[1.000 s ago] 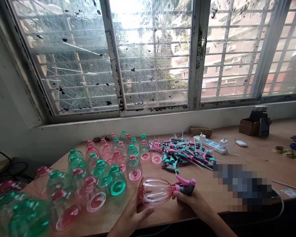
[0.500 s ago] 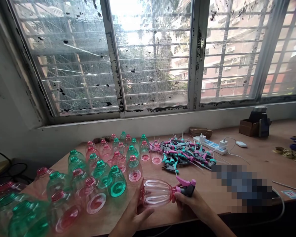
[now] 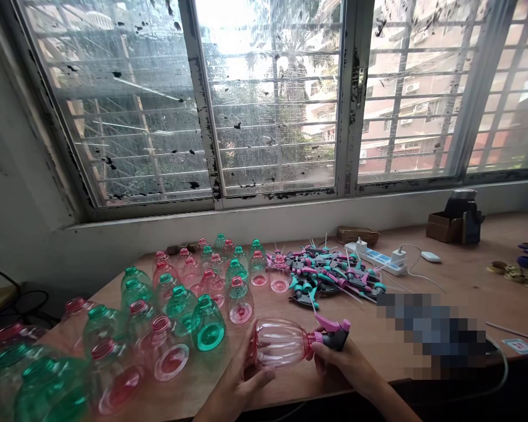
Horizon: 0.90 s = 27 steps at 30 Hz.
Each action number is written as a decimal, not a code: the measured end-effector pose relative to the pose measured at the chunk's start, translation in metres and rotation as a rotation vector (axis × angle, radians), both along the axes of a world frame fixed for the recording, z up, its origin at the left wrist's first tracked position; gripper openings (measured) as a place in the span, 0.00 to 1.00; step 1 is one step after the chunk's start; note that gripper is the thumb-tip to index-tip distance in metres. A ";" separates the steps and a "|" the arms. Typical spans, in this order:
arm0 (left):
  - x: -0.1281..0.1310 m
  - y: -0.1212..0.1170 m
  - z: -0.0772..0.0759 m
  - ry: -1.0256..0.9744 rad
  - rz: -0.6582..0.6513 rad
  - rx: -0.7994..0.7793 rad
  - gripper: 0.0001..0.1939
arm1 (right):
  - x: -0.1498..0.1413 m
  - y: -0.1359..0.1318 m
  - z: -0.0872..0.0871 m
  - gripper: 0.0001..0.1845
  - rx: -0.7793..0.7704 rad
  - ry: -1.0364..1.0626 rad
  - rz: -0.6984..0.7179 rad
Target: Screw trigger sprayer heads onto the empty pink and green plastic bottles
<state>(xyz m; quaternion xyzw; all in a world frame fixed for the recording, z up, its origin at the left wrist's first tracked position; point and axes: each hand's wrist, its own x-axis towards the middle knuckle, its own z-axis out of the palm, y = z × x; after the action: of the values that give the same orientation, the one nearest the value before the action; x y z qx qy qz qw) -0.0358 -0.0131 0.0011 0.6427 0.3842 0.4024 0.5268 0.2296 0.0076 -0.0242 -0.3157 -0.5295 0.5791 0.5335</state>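
A clear pink plastic bottle [image 3: 281, 341] lies on its side near the front edge of the wooden table [image 3: 457, 281]. My left hand [image 3: 237, 381] cups its base end, fingers wrapped round it. A pink and dark spray trigger head [image 3: 333, 332] sits on the bottle's neck, and my right hand [image 3: 343, 363] is closed round that head and neck.
Several green and pink bottles [image 3: 176, 305] stand over the left half of the table. A heap of pink and teal spray heads [image 3: 330, 275] lies behind the held bottle. A white power strip [image 3: 374, 257], a cardboard box [image 3: 444, 225] and small brass parts [image 3: 510, 271] are at the right.
The bottle and both hands have barely shifted; the view has moved slightly. My right hand stays on the spray head.
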 end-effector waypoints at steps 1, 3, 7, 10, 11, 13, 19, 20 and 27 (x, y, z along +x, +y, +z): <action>0.001 0.000 0.000 -0.004 0.011 0.029 0.49 | 0.000 0.000 0.000 0.23 -0.003 0.004 -0.003; 0.002 -0.001 -0.002 -0.029 0.027 0.076 0.49 | 0.000 0.000 0.002 0.24 -0.008 0.001 0.004; 0.003 -0.003 0.001 -0.066 0.020 0.057 0.50 | 0.000 -0.001 0.004 0.24 -0.010 -0.024 0.022; 0.003 -0.005 0.011 -0.074 0.003 0.018 0.50 | -0.001 -0.001 0.003 0.25 -0.013 -0.009 0.006; 0.004 -0.006 0.015 -0.072 0.004 0.014 0.50 | -0.001 -0.001 0.003 0.25 -0.017 -0.003 0.004; 0.005 -0.007 0.020 -0.056 0.007 0.014 0.48 | -0.001 -0.001 0.001 0.25 -0.025 0.009 0.003; 0.004 -0.005 0.008 -0.038 0.007 0.034 0.50 | -0.001 -0.001 0.000 0.26 -0.022 0.011 0.003; 0.003 -0.004 0.005 -0.029 0.008 0.042 0.51 | -0.001 -0.001 0.000 0.27 -0.026 0.012 0.003; 0.000 -0.005 0.006 -0.016 -0.002 0.016 0.52 | -0.002 -0.002 0.003 0.28 -0.029 0.000 0.013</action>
<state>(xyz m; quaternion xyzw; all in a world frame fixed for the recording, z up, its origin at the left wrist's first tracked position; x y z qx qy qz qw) -0.0356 -0.0176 0.0073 0.6441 0.3759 0.4101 0.5250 0.2281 0.0058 -0.0211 -0.3201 -0.5229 0.5902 0.5251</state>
